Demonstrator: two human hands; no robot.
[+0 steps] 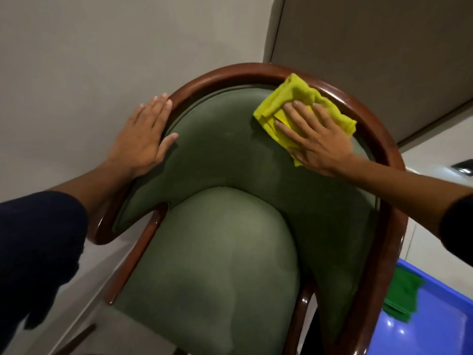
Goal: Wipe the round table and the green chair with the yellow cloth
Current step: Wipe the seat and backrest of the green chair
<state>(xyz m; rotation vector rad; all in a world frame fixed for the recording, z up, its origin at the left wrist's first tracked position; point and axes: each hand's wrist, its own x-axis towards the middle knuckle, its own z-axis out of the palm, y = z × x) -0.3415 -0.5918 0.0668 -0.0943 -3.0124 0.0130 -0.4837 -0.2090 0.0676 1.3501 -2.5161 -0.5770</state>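
The green chair fills the middle of the head view, with a curved green backrest, a green seat cushion and a glossy dark wood frame. My right hand lies flat on the yellow cloth and presses it against the upper right of the backrest, where the cloth overlaps the wood rim. My left hand rests flat with fingers spread on the left side of the wood rim and holds nothing. The round table is out of view.
A pale wall stands behind the chair, with a grey panel at the upper right. A blue tray holding a green cloth sits at the lower right, close beside the chair's right arm.
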